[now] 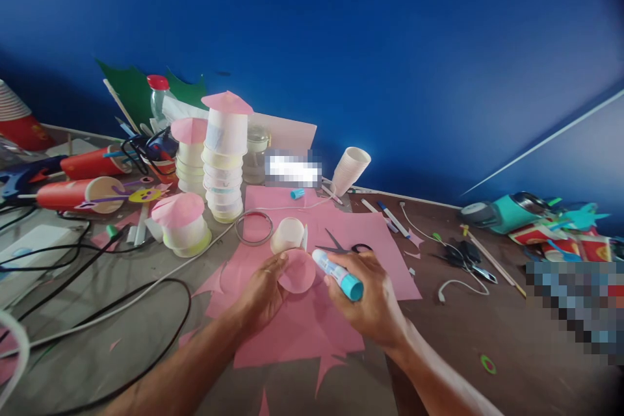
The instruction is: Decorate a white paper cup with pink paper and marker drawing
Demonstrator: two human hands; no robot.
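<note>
Pink paper disc (299,272): likely light, flimsy, easily creased; best pinched by its rim.
Left fingers (276,263): pinching its edge.
Right fingers (359,263): wrapped around a glue stick (335,271).

The disc (298,273) and the paper sheets (292,335) are pink, the glue stick (335,269) white and turquoise, the cup stack (347,173) white, and the wall (341,45) deep blue.

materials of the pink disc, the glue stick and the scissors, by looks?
Pink disc: likely paper or thin card, matte; no glare, thin edge.
Glue stick: probably plastic, smooth; rigid round tube, evenly coloured turquoise end.
Scissors: blades probably metal, thin and pointed; black handle perhaps plastic, rounded; finish too small to tell.
</note>
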